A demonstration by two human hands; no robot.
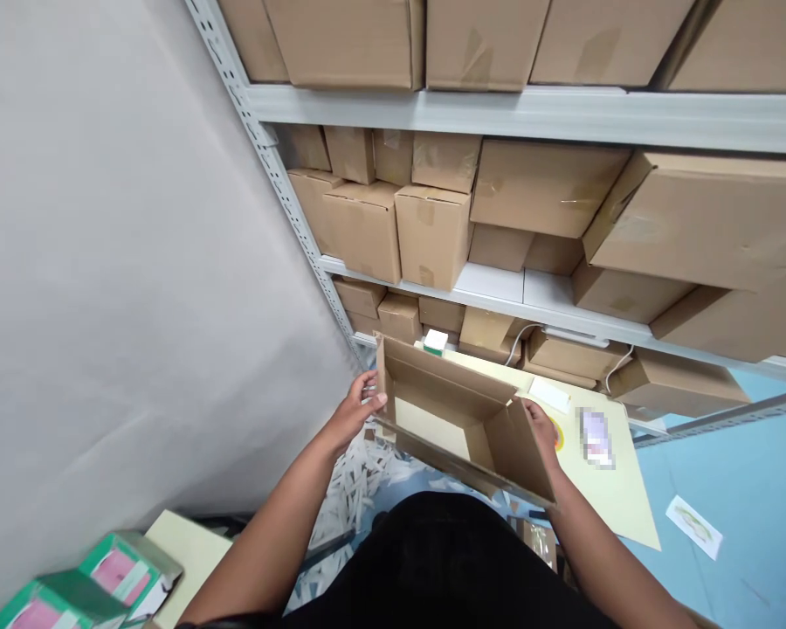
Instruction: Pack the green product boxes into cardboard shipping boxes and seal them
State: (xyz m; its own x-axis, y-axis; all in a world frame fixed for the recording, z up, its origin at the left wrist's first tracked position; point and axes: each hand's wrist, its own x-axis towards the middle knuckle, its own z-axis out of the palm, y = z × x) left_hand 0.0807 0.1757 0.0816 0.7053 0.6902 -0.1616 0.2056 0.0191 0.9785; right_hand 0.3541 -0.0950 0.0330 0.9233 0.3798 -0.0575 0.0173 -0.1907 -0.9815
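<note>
Between my two hands is an open cardboard box (442, 376), held in front of my body with its long walls running left to right. Cream colour shows inside it, matching the tabletop, so its bottom appears open. My left hand (359, 409) grips the left end, thumb on the near side. On the opposite end, my right hand (542, 430) holds the wall, its fingers partly hidden behind the cardboard. Beneath the box lies the cream table (619, 494). Close to my right hand is a yellow-orange roll (559, 434), partly covered.
Metal shelving (498, 112) packed with cardboard boxes (432, 236) stands ahead. A white-and-green small box (436, 341) and a blurred purple item (596, 437) rest on the table. Paper shreds (350, 485) cover the floor at left. Green boxes (114, 568) sit lower left, beside the wall (105, 262).
</note>
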